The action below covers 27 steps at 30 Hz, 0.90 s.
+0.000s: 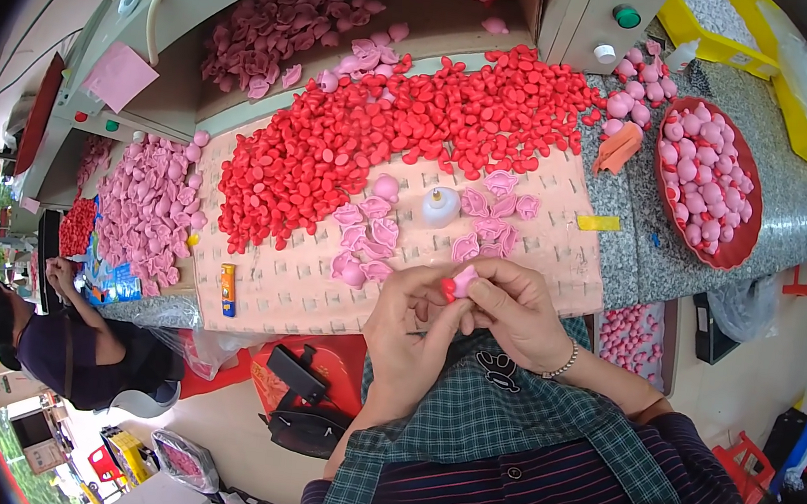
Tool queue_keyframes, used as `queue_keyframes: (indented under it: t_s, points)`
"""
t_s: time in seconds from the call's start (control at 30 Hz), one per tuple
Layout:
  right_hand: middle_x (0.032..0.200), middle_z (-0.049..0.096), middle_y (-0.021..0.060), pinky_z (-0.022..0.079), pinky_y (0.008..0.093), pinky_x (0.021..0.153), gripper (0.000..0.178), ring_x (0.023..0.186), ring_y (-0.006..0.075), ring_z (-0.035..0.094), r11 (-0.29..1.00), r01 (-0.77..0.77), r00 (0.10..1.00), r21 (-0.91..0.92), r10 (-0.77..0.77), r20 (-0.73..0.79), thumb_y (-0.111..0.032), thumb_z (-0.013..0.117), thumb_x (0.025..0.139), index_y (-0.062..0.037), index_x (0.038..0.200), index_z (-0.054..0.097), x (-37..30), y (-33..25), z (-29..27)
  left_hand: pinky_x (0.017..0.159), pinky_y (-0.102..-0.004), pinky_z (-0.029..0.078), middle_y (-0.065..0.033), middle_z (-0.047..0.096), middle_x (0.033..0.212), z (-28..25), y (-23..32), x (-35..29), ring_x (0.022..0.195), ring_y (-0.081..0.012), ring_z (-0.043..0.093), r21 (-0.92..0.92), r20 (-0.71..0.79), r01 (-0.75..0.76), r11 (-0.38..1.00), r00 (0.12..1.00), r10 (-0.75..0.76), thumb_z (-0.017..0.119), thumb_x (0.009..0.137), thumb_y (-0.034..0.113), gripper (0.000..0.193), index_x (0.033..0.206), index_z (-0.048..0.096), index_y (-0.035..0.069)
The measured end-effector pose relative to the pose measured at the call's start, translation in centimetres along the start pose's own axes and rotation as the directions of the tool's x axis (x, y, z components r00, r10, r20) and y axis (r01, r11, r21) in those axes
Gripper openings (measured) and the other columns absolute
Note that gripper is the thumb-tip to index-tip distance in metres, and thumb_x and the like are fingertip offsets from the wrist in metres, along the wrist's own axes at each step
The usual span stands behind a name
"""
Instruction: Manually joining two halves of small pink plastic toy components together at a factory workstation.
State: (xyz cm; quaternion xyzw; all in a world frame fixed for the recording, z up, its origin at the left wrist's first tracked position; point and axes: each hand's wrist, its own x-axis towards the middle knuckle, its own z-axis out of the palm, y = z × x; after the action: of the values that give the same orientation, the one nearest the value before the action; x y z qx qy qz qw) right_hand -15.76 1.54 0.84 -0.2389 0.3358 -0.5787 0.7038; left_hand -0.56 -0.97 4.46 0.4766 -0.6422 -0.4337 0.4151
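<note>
Above my lap, at the near edge of the cloth, my left hand [409, 328] and my right hand [521, 317] meet in a pinch. Between their fingertips is a small pink soft-looking piece [465, 278], with a glossy red oval piece [448, 289] against it. Fingers hide part of both, so how they join cannot be seen. Just beyond my hands lie two groups of pink shell-like pieces [381, 232]. A white squeeze bottle [440, 208] stands between the groups, and a round pink piece [386, 187] lies beside it.
A long heap of red oval pieces [377, 138] covers the cloth's far side. Pink pieces [148, 201] pile up at left. A glue-stick-like tube [229, 289] lies near the front edge. At right sits a red bowl [752, 219] of pink parts. Another person [75, 343] works far left.
</note>
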Motion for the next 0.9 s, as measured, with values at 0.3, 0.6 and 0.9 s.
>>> queue_keyframes:
  t_s: [0.3, 0.6, 0.9]
  points:
    - [0.094, 0.068, 0.0092, 0.052, 0.0213, 0.064, 0.017, 0.074, 0.0141, 0.068, 0.979, -0.204, 0.966, -0.006, 0.203, 0.159, -0.009, 0.061, 0.098, 0.0007, 0.112, 0.063, 0.6, -2.3, -1.3, 0.062, -0.0293, 0.056, -0.0147, 0.065, 0.099, -0.4, 0.3, 0.4, 0.077, -0.0195, 0.068, 0.199, 0.090, -0.261, 0.945, 0.965, 0.248, 0.079, 0.077, -0.002, 0.042, 0.116, 0.065, -0.004]
    - [0.094, 0.066, 0.0076, 0.052, 0.0237, 0.063, 0.019, 0.074, 0.0123, 0.065, 0.998, -0.028, 0.999, 0.061, 0.029, -0.019, -0.008, 0.060, 0.098, 0.0022, 0.114, 0.061, -0.1, 0.0, 0.5, 0.069, -0.0259, 0.054, -0.0128, 0.061, 0.103, -0.9, -0.2, 0.6, 0.081, -0.0168, 0.064, 0.059, 0.132, -0.110, 0.992, 0.986, 0.102, 0.073, 0.081, -0.005, 0.044, 0.123, 0.061, -0.005]
    - [0.096, 0.062, 0.0060, 0.051, 0.0212, 0.067, 0.016, 0.078, 0.0080, 0.061, 0.852, 0.327, 0.933, -0.409, -0.359, 0.000, 0.004, 0.063, 0.092, 0.0041, 0.107, 0.061, 0.6, 0.0, 1.9, 0.094, -0.0315, 0.048, -0.0115, 0.053, 0.126, -0.4, -2.3, -0.1, 0.106, -0.0179, 0.059, -0.579, 0.232, 0.233, 0.781, 0.966, -0.116, 0.057, 0.091, -0.004, 0.042, 0.133, 0.051, -0.002]
